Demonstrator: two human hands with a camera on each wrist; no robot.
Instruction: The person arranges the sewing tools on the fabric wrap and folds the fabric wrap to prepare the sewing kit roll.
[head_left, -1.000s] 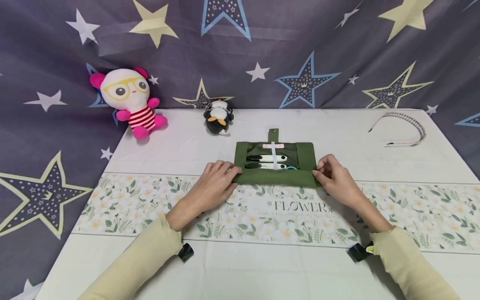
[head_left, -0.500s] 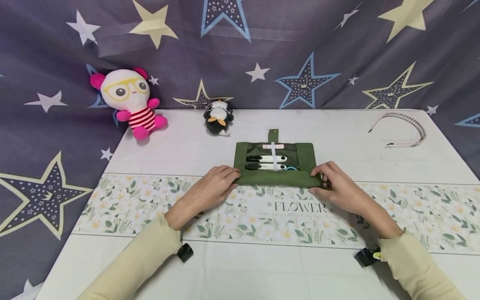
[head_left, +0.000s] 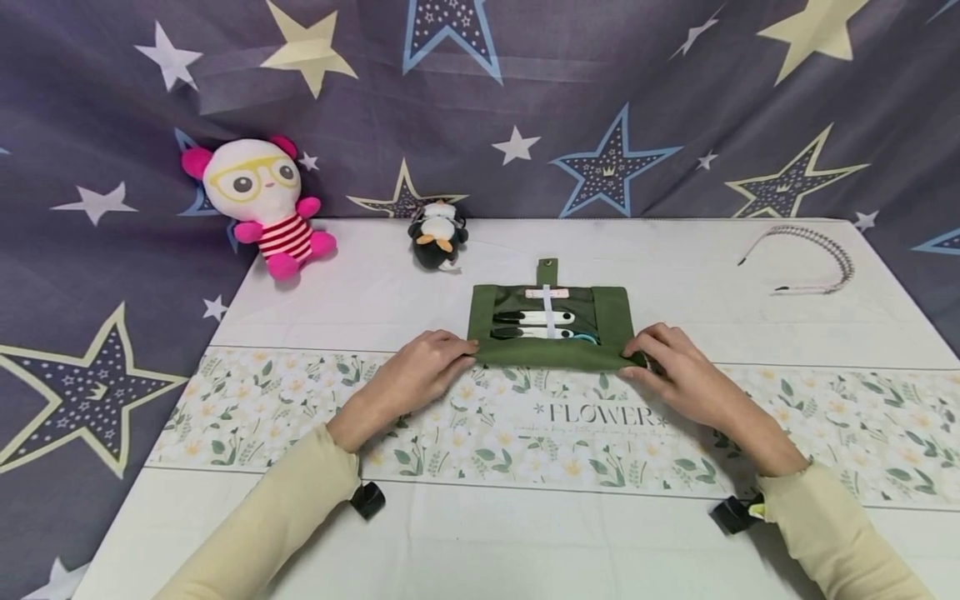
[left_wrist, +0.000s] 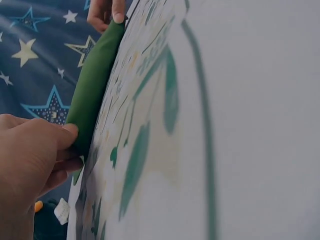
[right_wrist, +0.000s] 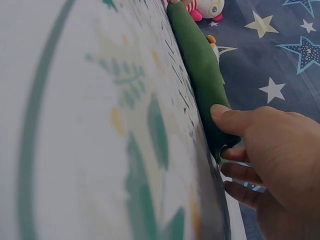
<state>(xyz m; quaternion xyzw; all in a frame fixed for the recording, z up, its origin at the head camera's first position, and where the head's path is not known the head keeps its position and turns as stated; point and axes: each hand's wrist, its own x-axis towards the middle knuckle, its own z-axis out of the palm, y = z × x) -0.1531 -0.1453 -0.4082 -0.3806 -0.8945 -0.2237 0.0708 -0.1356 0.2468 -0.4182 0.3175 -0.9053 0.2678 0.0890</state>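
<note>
A green fabric tool roll (head_left: 555, 357) lies partly open on the table, its near edge folded over into a thick roll. Inside, under a white elastic strap (head_left: 548, 310), are two white tools with black ends (head_left: 534, 317), a pale pink piece (head_left: 536, 293) and a bit of blue loop (head_left: 587, 338). My left hand (head_left: 426, 371) pinches the left end of the rolled edge between thumb and fingers. At the other end, my right hand (head_left: 678, 373) grips the roll, thumb (right_wrist: 227, 116) on the near side and fingers behind. A snap tab (head_left: 548, 271) points away from me.
A pink-and-white plush panda (head_left: 262, 208) sits at the back left, with a small penguin plush (head_left: 437, 236) beside it. A headband (head_left: 817, 250) lies at the back right. A starry curtain (head_left: 480, 108) hangs behind the table, which has a floral cover (head_left: 315, 400).
My right hand has shifted its grip along the right end, the fingers lower and spread more. The rolled edge has moved slightly away from me, and my left hand sits a little further left.
</note>
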